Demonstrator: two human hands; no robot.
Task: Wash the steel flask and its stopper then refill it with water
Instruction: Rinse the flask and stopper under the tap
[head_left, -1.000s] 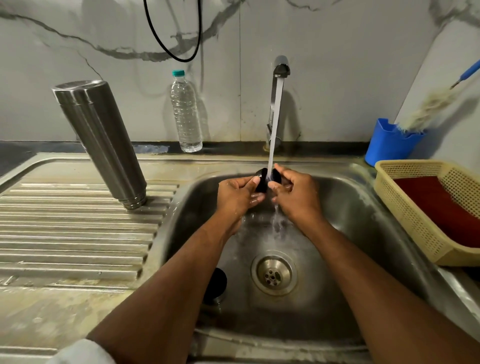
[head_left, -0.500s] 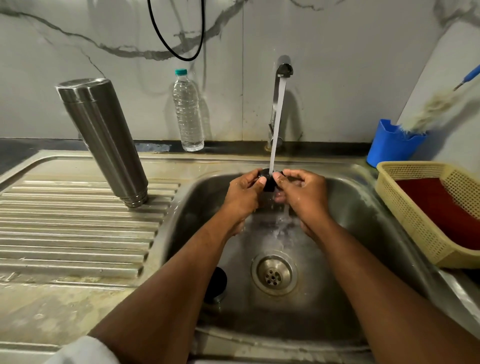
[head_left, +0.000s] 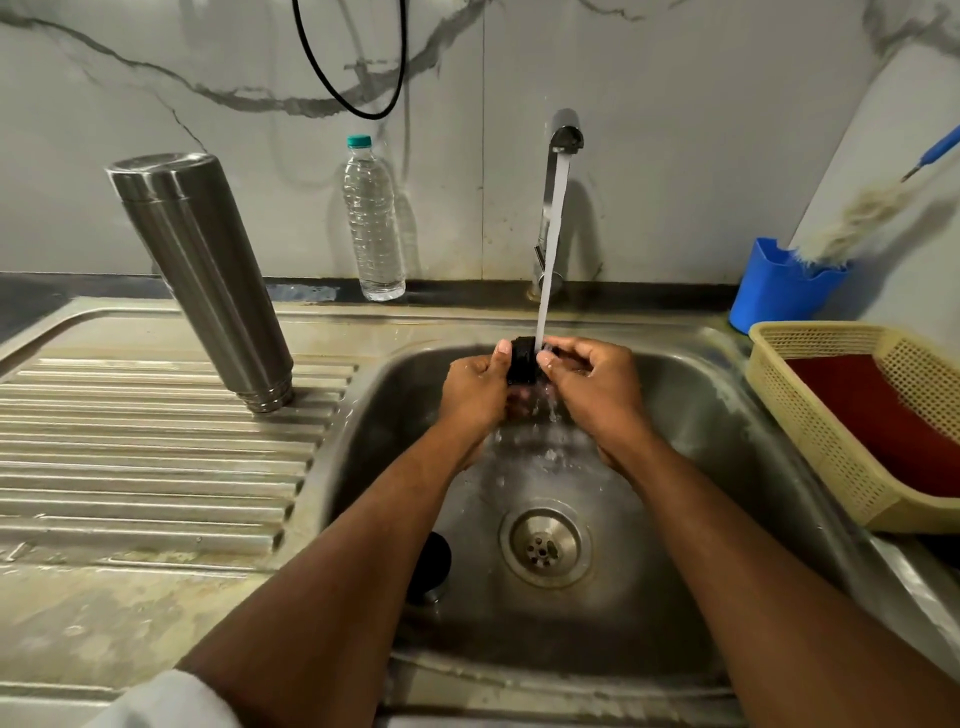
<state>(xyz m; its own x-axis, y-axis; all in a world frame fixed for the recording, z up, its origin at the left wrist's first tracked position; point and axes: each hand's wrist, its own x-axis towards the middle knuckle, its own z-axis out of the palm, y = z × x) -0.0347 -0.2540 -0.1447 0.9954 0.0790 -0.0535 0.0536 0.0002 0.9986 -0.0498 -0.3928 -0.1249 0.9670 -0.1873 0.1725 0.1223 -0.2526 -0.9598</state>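
The steel flask stands upside down on the ribbed drainboard, left of the sink basin. My left hand and my right hand both grip a small black stopper over the basin. Water streams from the tap onto the stopper and my right thumb. A second black round part lies in the basin's front left corner, partly hidden by my left forearm.
A clear plastic water bottle stands against the wall behind the sink. A blue holder with a brush sits at the back right. A yellow basket with a red cloth rests right of the basin. The drain lies below my hands.
Both hands have turned the stopper under the stream; it has risen slightly towards the tap. The flask has not moved.
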